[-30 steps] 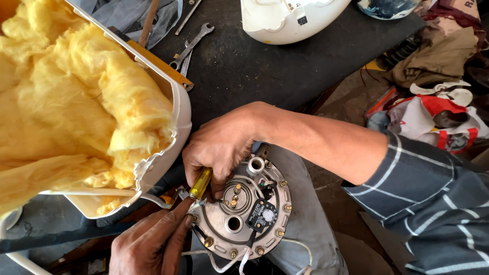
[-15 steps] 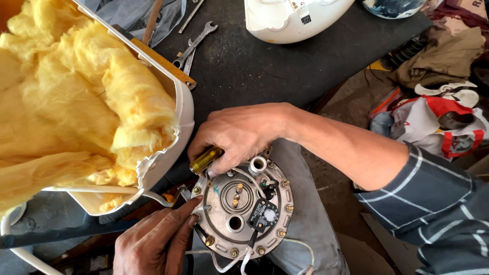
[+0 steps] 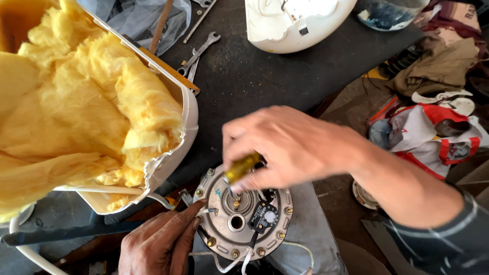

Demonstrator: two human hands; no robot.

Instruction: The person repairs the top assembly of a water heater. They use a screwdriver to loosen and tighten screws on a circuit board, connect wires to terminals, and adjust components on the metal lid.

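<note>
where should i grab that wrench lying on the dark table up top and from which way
Take the wrench by its bare straight shank, near the middle, coming down from above. It lies flat on the dark table, so fingers pinch across its narrow width. A second tool lies close along its lower end, so the upper half is probably freer.
</note>
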